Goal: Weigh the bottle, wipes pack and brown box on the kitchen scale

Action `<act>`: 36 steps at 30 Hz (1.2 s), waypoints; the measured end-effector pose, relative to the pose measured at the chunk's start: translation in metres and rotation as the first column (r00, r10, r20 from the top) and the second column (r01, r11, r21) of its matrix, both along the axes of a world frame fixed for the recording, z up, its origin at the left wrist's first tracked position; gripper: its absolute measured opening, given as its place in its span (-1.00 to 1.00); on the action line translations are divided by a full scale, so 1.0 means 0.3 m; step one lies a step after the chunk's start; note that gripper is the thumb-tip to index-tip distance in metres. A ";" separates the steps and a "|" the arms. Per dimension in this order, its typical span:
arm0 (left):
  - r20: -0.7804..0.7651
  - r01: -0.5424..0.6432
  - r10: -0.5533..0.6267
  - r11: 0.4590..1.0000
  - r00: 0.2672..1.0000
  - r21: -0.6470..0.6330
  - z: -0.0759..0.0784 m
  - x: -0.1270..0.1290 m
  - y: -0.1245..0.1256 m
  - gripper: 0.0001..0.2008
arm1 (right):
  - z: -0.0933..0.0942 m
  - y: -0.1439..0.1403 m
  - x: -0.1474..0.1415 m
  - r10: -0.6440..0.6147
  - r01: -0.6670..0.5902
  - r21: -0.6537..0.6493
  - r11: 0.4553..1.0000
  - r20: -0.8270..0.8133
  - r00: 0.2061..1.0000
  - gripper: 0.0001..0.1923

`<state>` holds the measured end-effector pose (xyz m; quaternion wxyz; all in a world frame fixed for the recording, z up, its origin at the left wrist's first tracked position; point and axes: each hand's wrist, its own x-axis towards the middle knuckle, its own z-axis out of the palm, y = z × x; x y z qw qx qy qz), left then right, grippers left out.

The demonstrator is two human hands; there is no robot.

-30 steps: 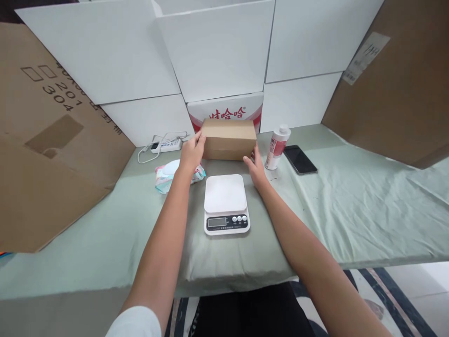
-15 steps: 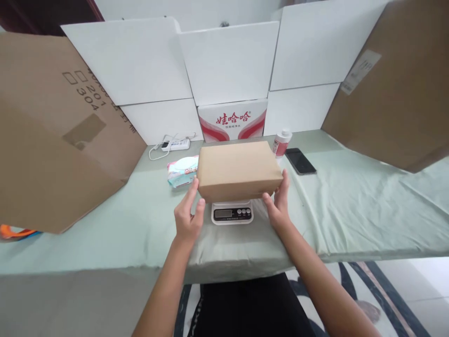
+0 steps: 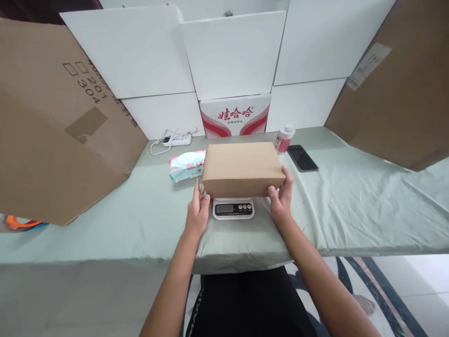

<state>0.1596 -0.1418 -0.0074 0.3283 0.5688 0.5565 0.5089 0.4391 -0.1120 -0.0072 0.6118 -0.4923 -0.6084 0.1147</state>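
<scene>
A closed brown cardboard box (image 3: 243, 164) sits over a white digital kitchen scale (image 3: 233, 209); whether it rests fully on the scale's platform is hidden. The scale's front panel, with a blank-looking display and round buttons, shows below the box. My left hand (image 3: 198, 213) is at the box's near left corner, fingers along its side and thumb at the front lower edge. At the near right corner, my right hand (image 3: 281, 199) grips the box, its thumb on the front face and its fingers around the side.
Left of the box lies a pack of wipes (image 3: 187, 166), with a white power strip (image 3: 177, 140) and cable behind. A white bottle with a red label (image 3: 285, 139) and a black phone (image 3: 302, 158) are at right. Cardboard (image 3: 393, 93) and white panels (image 3: 233, 56) surround the green-covered table (image 3: 150, 224).
The camera view has shifted slightly. The box has shifted a little to the right, and my left hand has moved with it, its fingers now lower along the side.
</scene>
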 end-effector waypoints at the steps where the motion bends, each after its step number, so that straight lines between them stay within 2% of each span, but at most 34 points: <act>1: 0.003 0.008 -0.008 1.000 1.000 -0.020 -0.004 0.000 0.002 -0.13 | 0.002 0.001 -0.001 -0.002 0.002 -0.006 1.000 0.000 1.000 -0.25; 10: 0.079 0.088 -0.084 0.995 0.993 -0.053 -0.029 0.010 0.014 -0.09 | 0.014 0.000 0.003 -0.005 0.005 0.008 1.000 -0.033 0.999 -0.29; 17: 0.053 0.159 -0.158 0.987 0.986 -0.024 -0.014 0.026 0.022 -0.14 | 0.023 0.002 0.011 -0.035 0.035 0.003 0.999 -0.079 0.996 -0.29; 22: -0.007 0.125 -0.125 0.992 0.992 0.030 0.010 0.031 0.010 -0.23 | 0.026 0.003 0.013 -0.045 0.046 0.005 0.999 -0.076 0.996 -0.29; 27: 0.019 0.123 -0.126 0.986 0.992 0.115 0.008 0.027 0.002 -0.25 | 0.030 0.001 0.010 -0.030 0.032 0.020 0.999 -0.097 0.995 -0.28; 36: -0.006 0.134 -0.134 0.987 0.991 0.088 -0.002 0.020 0.005 -0.30 | 0.028 0.005 0.009 -0.019 0.018 -0.010 1.000 -0.111 0.994 -0.26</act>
